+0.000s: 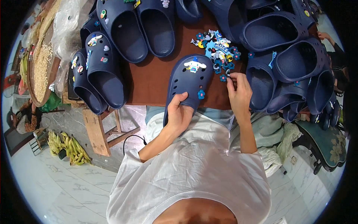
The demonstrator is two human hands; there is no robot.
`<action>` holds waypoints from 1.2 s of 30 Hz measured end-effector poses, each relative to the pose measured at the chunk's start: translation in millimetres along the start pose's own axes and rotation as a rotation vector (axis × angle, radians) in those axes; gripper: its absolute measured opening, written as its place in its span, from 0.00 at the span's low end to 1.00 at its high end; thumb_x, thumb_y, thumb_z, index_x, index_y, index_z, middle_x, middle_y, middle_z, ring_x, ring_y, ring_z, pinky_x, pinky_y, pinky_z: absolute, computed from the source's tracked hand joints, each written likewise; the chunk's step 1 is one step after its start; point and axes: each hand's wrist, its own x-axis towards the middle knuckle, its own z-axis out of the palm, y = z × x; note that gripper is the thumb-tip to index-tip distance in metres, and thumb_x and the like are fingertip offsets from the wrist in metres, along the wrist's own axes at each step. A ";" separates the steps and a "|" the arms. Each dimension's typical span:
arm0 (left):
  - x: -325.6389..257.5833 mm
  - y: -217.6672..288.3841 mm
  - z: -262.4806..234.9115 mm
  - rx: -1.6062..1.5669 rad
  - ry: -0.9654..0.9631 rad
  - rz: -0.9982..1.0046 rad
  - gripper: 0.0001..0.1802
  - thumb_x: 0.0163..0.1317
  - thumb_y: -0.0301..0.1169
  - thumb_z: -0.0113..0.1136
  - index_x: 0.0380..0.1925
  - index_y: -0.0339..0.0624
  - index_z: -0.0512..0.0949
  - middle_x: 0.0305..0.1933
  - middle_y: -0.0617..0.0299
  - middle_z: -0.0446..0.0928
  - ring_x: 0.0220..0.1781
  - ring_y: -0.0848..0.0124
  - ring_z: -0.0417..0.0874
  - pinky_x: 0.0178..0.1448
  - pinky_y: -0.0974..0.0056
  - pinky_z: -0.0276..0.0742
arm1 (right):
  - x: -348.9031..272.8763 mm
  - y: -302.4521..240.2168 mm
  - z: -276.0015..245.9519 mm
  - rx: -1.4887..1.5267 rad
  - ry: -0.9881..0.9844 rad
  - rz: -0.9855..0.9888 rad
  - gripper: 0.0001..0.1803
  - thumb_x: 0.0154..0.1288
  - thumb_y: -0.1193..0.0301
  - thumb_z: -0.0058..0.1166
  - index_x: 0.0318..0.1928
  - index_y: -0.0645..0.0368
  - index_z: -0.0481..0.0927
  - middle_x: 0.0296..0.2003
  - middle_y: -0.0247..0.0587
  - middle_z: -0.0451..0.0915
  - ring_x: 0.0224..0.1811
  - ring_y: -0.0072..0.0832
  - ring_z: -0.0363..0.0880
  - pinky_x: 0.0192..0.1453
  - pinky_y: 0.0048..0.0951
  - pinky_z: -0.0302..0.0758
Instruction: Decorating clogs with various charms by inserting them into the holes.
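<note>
My left hand [179,115] grips a navy foam clog [186,84] by its opening, thumb on the upper and fingers inside. The clog's holed upper faces up, its toe pointing away from me. Fixed in it are a white long-eared character charm [194,65] near the toe and a blue flower charm [201,94] lower right. My right hand [239,91] is closed in a pinch on a small shoe charm [228,72], mostly hidden by the fingertips. Just beyond it lies a pile of mixed shoe charms [220,48], with a loose blue flower charm [223,78] beside my fingers.
A brown-covered table [149,86] bears the work. Decorated navy clogs [106,74] stand at its left, and a pair [126,37] at the back. More clogs [274,31] are heaped on the right. Bananas [74,149] lie on the floor; a chair [322,143] stands right.
</note>
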 end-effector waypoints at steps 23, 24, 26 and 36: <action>-19.5 -21.4 -12.6 0.351 0.087 0.025 0.18 0.60 0.27 0.62 0.51 0.39 0.74 0.47 0.62 0.78 0.50 0.71 0.78 0.57 0.64 0.72 | 8.9 -35.1 2.0 0.841 -0.330 0.258 0.05 0.63 0.80 0.63 0.40 0.65 0.84 0.36 0.34 0.84 0.36 0.17 0.81 0.40 0.20 0.80; -20.0 -22.6 -13.6 0.351 0.088 0.024 0.18 0.60 0.27 0.62 0.51 0.39 0.74 0.47 0.62 0.78 0.50 0.71 0.78 0.57 0.64 0.72 | 9.6 -35.4 2.0 0.839 -0.348 0.263 0.05 0.63 0.80 0.64 0.39 0.65 0.83 0.35 0.34 0.83 0.35 0.17 0.81 0.40 0.20 0.80; -20.5 -24.1 -14.4 0.391 0.108 0.038 0.17 0.59 0.25 0.63 0.50 0.40 0.74 0.46 0.63 0.77 0.48 0.72 0.78 0.56 0.65 0.72 | 10.1 -34.9 3.2 0.837 -0.364 0.269 0.04 0.63 0.79 0.64 0.38 0.65 0.82 0.35 0.34 0.83 0.35 0.17 0.81 0.40 0.20 0.80; -19.2 -8.2 -13.3 0.223 0.143 -0.072 0.17 0.62 0.30 0.58 0.50 0.37 0.78 0.50 0.61 0.81 0.51 0.71 0.81 0.56 0.65 0.73 | -5.7 -46.2 17.9 0.754 -0.222 0.178 0.08 0.61 0.79 0.65 0.41 0.64 0.84 0.36 0.37 0.79 0.35 0.20 0.79 0.40 0.22 0.77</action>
